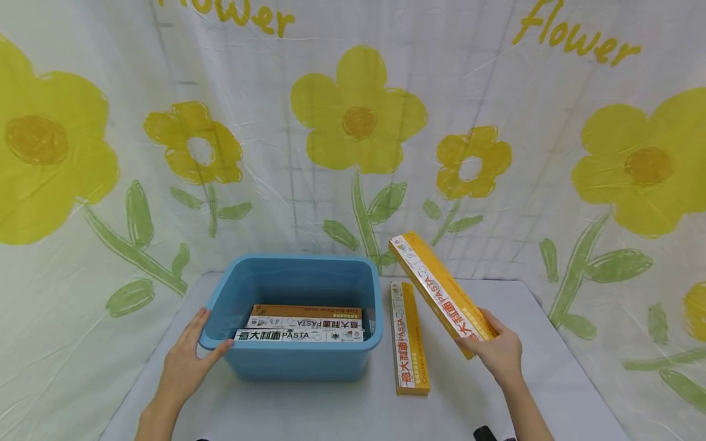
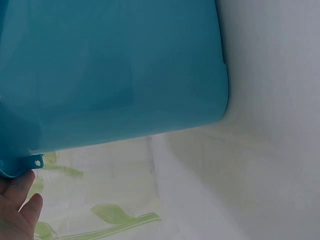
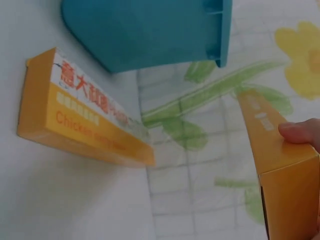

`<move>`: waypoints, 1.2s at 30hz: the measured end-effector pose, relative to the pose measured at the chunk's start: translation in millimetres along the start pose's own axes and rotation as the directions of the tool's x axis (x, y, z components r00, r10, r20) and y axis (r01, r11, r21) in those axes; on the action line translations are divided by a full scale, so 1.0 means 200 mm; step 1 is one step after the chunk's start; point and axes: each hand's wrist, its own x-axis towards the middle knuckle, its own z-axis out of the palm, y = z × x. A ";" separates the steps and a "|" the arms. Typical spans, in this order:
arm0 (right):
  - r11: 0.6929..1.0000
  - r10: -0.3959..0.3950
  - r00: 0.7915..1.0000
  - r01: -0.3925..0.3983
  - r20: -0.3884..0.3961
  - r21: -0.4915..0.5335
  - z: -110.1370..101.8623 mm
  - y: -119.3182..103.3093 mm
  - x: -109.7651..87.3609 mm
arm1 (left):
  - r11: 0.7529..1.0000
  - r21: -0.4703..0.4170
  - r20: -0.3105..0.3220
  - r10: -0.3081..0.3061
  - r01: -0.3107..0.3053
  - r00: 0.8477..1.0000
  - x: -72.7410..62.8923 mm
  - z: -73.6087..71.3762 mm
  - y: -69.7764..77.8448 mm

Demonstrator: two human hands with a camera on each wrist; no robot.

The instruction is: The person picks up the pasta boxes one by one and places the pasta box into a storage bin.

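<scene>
A blue plastic bin stands on the table with several pasta boxes lying inside it. My left hand rests at its front left corner, thumb on the front rim and fingers spread along the left side. In the left wrist view, fingertips touch the bin's rim from outside. With my right hand I grip one end of a yellow and white pasta box, raised and tilted above the table. A second yellow pasta box, marked chicken curry, lies between the bin and that hand.
The white table meets a hanging sheet with painted yellow flowers behind and at the sides. A small black object shows at the bottom edge, near my right forearm.
</scene>
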 end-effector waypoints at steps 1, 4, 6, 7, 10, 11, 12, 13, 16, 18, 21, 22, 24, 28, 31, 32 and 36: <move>1.000 -0.008 1.000 0.008 0.010 0.003 0.00 -0.01 0.00 | 1.000 0.002 0.003 -0.004 0.004 1.000 0.00 0.00 0.00; 0.999 -0.031 0.999 0.030 0.042 0.017 0.00 -0.04 0.00 | 1.000 0.007 0.013 -0.018 0.018 1.000 0.00 0.00 0.00; 0.999 -0.047 0.997 0.046 0.058 0.024 0.00 -0.06 0.01 | 1.000 0.008 0.018 -0.022 0.022 1.000 0.00 0.00 0.00; 0.998 -0.058 0.996 0.057 0.067 0.029 0.00 -0.06 0.01 | 1.000 0.009 0.019 -0.023 0.023 1.000 0.00 0.00 0.00; 0.995 -0.098 0.992 0.095 0.082 0.041 0.01 -0.08 0.01 | 1.000 0.003 0.016 -0.016 0.016 1.000 0.00 0.00 0.00; 0.993 -0.115 0.990 0.111 0.084 0.045 0.01 -0.09 0.01 | 1.000 0.000 0.017 -0.015 0.015 1.000 0.00 0.00 0.00; 0.991 -0.130 0.988 0.125 0.087 0.053 0.02 -0.09 0.01 | 1.000 0.000 0.017 -0.015 0.015 1.000 0.00 0.00 0.00; 0.989 -0.143 0.986 0.139 0.088 0.054 0.02 -0.10 0.01 | 1.000 -0.001 0.017 -0.015 0.015 1.000 0.00 0.00 0.00; 0.985 -0.167 0.980 0.160 0.109 0.069 0.03 -0.12 0.01 | 1.000 0.002 0.017 -0.017 0.017 1.000 0.00 0.00 0.00; 0.983 -0.172 0.976 0.162 0.131 0.082 0.04 -0.14 0.02 | 1.000 0.006 0.015 -0.018 0.017 1.000 -0.01 0.00 0.00; 0.981 -0.185 0.968 0.172 0.169 0.089 0.06 -0.17 0.03 | 1.000 0.010 0.010 -0.016 0.016 1.000 0.00 0.00 0.00; 0.979 -0.195 0.964 0.181 0.182 0.089 0.06 -0.17 0.04 | 1.000 0.008 0.008 -0.015 0.015 1.000 0.00 0.00 0.00; 0.975 -0.217 0.954 0.202 0.206 0.093 0.08 -0.19 0.05 | 1.000 0.005 0.008 -0.014 0.014 1.000 0.00 0.00 0.00; 0.962 -0.270 0.928 0.247 0.257 0.116 0.10 -0.21 0.08 | 1.000 0.004 0.009 -0.016 0.016 1.000 0.00 0.00 0.00; 0.949 -0.313 0.900 0.284 0.302 0.137 0.11 -0.23 0.09 | 1.000 0.004 0.010 -0.018 0.018 1.000 0.00 0.00 0.00; 0.944 -0.327 0.890 0.297 0.317 0.141 0.12 -0.24 0.09 | 1.000 0.003 0.010 -0.016 0.016 1.000 0.00 0.00 0.00; 0.930 -0.369 0.852 0.333 0.372 0.158 0.15 -0.28 0.12 | 1.000 0.000 0.003 -0.007 0.007 1.000 0.00 0.00 -0.01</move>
